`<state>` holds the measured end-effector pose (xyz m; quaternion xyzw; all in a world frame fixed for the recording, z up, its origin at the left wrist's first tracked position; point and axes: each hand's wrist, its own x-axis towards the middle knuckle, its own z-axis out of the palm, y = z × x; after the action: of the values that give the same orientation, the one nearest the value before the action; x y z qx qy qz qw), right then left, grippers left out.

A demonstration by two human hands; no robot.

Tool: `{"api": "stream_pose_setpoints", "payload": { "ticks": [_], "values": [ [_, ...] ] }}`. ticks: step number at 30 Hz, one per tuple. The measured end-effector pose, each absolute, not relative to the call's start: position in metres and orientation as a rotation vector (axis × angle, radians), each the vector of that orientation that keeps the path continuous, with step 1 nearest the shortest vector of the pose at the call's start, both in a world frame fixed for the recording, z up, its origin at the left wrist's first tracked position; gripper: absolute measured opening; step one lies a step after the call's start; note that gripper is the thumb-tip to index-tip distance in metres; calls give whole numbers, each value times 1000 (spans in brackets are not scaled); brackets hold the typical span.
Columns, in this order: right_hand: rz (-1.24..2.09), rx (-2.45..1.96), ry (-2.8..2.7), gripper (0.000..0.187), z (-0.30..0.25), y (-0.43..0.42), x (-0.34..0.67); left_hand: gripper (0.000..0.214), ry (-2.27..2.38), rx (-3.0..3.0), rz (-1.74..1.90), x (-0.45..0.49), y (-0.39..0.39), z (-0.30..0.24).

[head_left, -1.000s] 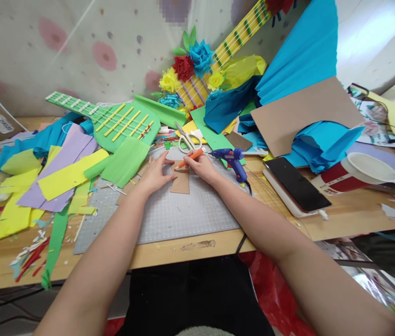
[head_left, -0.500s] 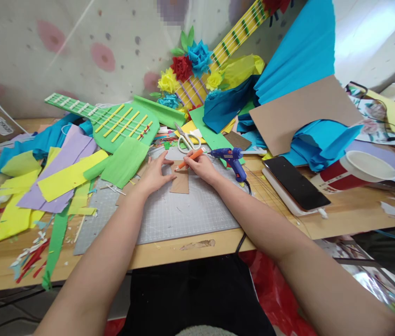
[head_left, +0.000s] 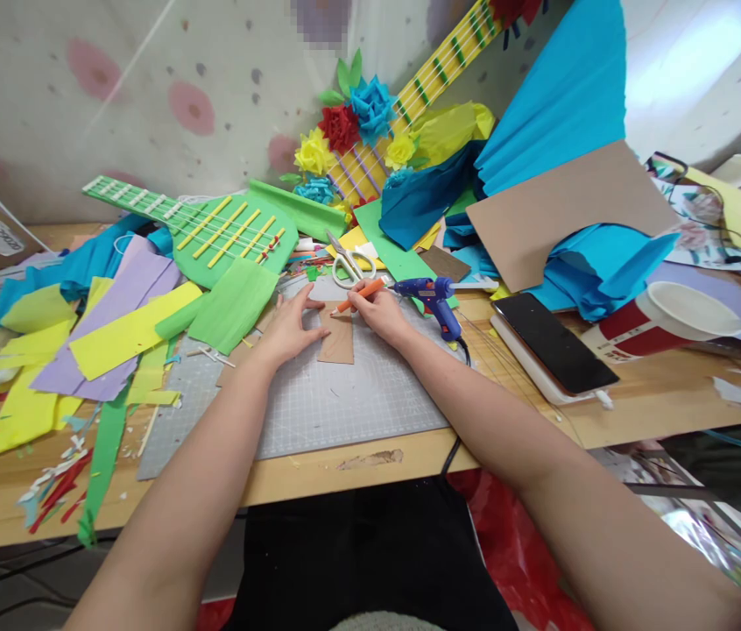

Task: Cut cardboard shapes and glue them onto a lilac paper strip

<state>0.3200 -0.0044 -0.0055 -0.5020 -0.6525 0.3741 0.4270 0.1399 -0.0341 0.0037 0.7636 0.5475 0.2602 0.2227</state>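
A small piece of brown cardboard (head_left: 337,343) lies on the grey cutting mat (head_left: 377,399). My left hand (head_left: 292,329) rests at its left edge, thumb and fingers spread, fingertips touching the cardboard. In my right hand (head_left: 377,314) is a thick orange pencil (head_left: 354,299), gripped near its middle and tilted, its tip at the upper part of the cardboard. Just beyond the right hand are scissors with white handles (head_left: 352,265). To its right lies a blue glue gun (head_left: 433,302), its nozzle pointing right.
A green paper guitar (head_left: 232,232) and a flower-covered yellow one (head_left: 370,158) stand at the back. Crepe paper strips (head_left: 134,329) crowd the left. On the right are a phone (head_left: 554,342), a paper cup (head_left: 656,320) and a large cardboard sheet (head_left: 561,206).
The pencil tip has shifted slightly away from me and to the right across the cardboard. My left hand has stayed in place.
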Motion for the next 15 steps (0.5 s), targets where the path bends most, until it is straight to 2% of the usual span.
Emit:
{"api": "stream_pose_setpoints", "payload": {
  "ticks": [15],
  "values": [
    [912,-1301,-1644,11,-4,-5,320,83,1512,2116,717,138,-32,1]
  ]
}}
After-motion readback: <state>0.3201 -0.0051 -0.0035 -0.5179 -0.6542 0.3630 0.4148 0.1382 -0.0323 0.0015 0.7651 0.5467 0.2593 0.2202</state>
